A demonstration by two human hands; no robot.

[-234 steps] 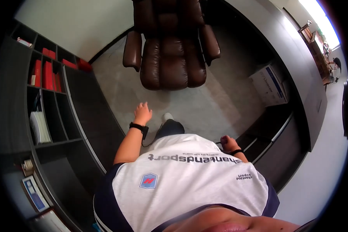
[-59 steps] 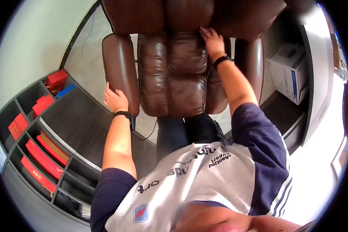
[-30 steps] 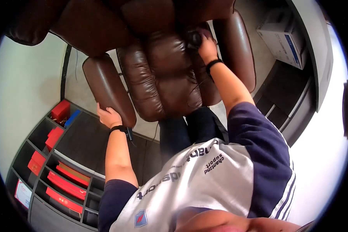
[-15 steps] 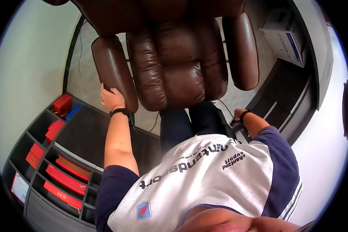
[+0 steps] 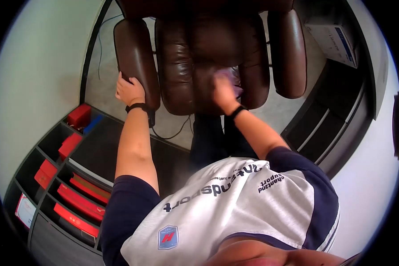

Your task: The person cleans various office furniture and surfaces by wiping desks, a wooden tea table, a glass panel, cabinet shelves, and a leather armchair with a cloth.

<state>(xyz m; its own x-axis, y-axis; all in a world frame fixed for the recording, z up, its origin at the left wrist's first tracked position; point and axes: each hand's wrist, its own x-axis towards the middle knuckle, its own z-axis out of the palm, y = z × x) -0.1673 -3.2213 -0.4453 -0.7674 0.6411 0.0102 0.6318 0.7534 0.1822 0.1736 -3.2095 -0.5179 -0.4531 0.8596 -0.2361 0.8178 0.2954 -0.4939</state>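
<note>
In the head view, a brown leather chair (image 5: 175, 80) with a padded seat faces me. My left hand (image 5: 131, 92) grips the near outer side of its left armrest (image 5: 135, 53), the fingers curled against the leather. Over the front part of the seat is my right hand (image 5: 224, 91), closed on a purple cloth (image 5: 236, 84) that lies against the leather. Motion blurs this hand and the cloth, so the exact finger positions are hard to see.
A dark shelf unit (image 5: 93, 153) with red boxes (image 5: 79, 116) in its compartments stands at the left. On the right are a dark cabinet (image 5: 317, 119) and a white carton (image 5: 332, 42). A black cable (image 5: 173, 135) runs below the chair. The right armrest (image 5: 288, 53) flanks the seat.
My right hand has come from low beside the right cabinet up onto the seat, and the purple cloth now shows in it. My left hand stays on the armrest. The view has shifted slightly.
</note>
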